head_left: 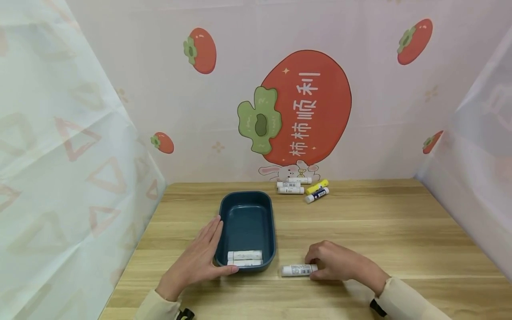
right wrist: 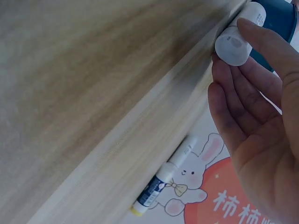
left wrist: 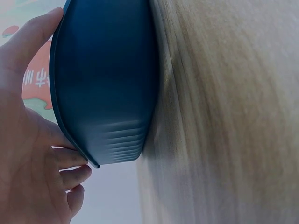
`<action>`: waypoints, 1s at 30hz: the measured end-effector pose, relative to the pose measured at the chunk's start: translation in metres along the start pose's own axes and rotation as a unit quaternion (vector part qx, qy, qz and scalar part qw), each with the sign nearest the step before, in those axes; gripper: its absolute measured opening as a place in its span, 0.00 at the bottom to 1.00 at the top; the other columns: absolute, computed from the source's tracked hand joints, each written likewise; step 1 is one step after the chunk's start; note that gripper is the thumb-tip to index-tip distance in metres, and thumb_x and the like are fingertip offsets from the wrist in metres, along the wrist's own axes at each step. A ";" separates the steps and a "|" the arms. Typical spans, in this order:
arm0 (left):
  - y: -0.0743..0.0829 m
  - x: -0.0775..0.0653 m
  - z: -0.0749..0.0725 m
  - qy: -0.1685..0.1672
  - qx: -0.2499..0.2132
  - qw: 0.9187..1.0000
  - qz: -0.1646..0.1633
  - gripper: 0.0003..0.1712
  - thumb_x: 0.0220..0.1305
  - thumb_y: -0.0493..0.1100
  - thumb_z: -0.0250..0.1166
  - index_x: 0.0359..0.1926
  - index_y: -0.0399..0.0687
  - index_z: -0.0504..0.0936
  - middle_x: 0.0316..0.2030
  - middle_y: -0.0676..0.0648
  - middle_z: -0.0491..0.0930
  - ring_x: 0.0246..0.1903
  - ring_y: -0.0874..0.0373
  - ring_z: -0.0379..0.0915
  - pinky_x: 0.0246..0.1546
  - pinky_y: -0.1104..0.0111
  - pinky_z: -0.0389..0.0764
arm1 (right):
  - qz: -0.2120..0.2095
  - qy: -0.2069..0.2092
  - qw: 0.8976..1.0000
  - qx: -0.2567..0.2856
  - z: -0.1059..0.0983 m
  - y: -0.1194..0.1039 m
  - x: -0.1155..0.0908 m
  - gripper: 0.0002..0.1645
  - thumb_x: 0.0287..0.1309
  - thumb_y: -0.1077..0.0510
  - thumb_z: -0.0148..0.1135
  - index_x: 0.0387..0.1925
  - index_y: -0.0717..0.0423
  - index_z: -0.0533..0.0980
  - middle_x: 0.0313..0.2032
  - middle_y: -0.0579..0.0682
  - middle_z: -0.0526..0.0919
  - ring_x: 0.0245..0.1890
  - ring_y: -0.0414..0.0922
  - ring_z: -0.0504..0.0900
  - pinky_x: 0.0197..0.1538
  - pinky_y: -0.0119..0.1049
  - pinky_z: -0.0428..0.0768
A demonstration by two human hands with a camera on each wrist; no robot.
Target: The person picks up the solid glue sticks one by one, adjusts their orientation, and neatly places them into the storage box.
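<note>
A dark blue rectangular box (head_left: 246, 229) sits on the wooden table, with two white glue sticks (head_left: 245, 255) lying side by side at its near end. Along the box's left rim rest the straight fingers of my left hand (head_left: 200, 260), while its thumb touches the near edge. To the right of the box, my right hand (head_left: 333, 262) pinches one end of a white glue stick (head_left: 295, 270) between thumb and fingers. In the right wrist view this glue stick (right wrist: 233, 47) lies close over the tabletop, its round end facing the camera.
At the table's back edge lie several white glue sticks (head_left: 290, 190), a yellow one (head_left: 317, 186) and a dark blue and white one (head_left: 317, 195). A printed cloth (head_left: 192, 111) hangs behind the table, and more cloth (head_left: 72, 155) borders it at the sides.
</note>
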State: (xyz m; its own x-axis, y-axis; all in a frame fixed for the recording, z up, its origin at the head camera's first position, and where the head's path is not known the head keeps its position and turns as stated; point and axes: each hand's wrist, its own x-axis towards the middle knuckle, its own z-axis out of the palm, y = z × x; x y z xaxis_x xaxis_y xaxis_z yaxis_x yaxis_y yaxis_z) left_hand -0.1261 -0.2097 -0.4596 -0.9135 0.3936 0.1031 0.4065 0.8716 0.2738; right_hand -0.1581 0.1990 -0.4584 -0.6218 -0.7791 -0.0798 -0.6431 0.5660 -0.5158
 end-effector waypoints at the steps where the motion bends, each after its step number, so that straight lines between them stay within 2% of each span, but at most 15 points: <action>1: 0.000 0.000 0.000 -0.001 -0.001 1.000 0.000 0.76 0.55 0.87 0.60 0.84 0.35 0.49 0.85 0.36 0.45 0.84 0.40 0.47 0.80 0.43 0.62 | 0.000 0.000 1.000 0.003 -0.001 0.000 0.000 0.07 0.60 0.55 0.78 0.41 0.45 0.88 0.37 0.33 0.85 0.34 0.26 0.77 0.39 0.24 0.81; 9: -0.001 0.000 -0.001 -0.007 -0.003 1.000 0.001 0.76 0.55 0.87 0.60 0.84 0.35 0.48 0.85 0.36 0.44 0.84 0.40 0.46 0.81 0.44 0.60 | -0.014 0.015 1.000 0.006 -0.015 0.003 0.002 0.06 0.61 0.57 0.76 0.40 0.46 0.87 0.38 0.34 0.86 0.36 0.28 0.80 0.40 0.26 0.84; 16: 0.001 0.001 -0.006 -0.024 0.000 1.000 0.000 0.76 0.56 0.87 0.59 0.84 0.35 0.48 0.85 0.36 0.43 0.85 0.40 0.44 0.82 0.43 0.58 | -0.035 0.058 0.998 -0.015 -0.043 0.005 0.006 0.06 0.62 0.60 0.75 0.39 0.46 0.87 0.37 0.36 0.86 0.36 0.31 0.82 0.40 0.30 0.87; 22: 0.004 0.003 -0.014 -0.031 -0.004 0.999 0.008 0.74 0.58 0.85 0.61 0.83 0.33 0.49 0.85 0.34 0.44 0.84 0.39 0.45 0.82 0.43 0.58 | -0.024 0.080 0.996 -0.039 -0.068 0.001 0.012 0.08 0.61 0.57 0.77 0.41 0.46 0.87 0.37 0.36 0.86 0.37 0.35 0.84 0.41 0.28 0.86; 26: 0.007 0.008 -0.023 -0.032 -0.009 0.999 0.021 0.70 0.62 0.81 0.61 0.83 0.34 0.49 0.85 0.35 0.45 0.84 0.38 0.46 0.81 0.41 0.59 | -0.018 0.086 0.995 -0.052 -0.083 -0.005 0.019 0.08 0.61 0.55 0.77 0.42 0.46 0.87 0.37 0.35 0.86 0.36 0.33 0.83 0.42 0.29 0.86; 30: 0.012 0.018 -0.033 -0.029 -0.010 0.998 0.057 0.61 0.70 0.71 0.63 0.83 0.34 0.51 0.85 0.35 0.47 0.83 0.37 0.48 0.80 0.41 0.61 | -0.017 0.088 0.994 -0.059 -0.093 -0.011 0.027 0.08 0.62 0.54 0.77 0.42 0.45 0.87 0.37 0.35 0.86 0.37 0.31 0.81 0.43 0.30 0.86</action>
State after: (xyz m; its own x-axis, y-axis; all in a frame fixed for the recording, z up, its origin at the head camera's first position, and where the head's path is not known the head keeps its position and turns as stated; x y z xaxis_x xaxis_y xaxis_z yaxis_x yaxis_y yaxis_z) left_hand -0.1384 -0.2017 -0.4230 -0.8588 0.5062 0.0792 0.5063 0.8145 0.2832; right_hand -0.2096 0.1968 -0.3752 -0.6609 -0.7449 0.0911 -0.7061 0.5761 -0.4117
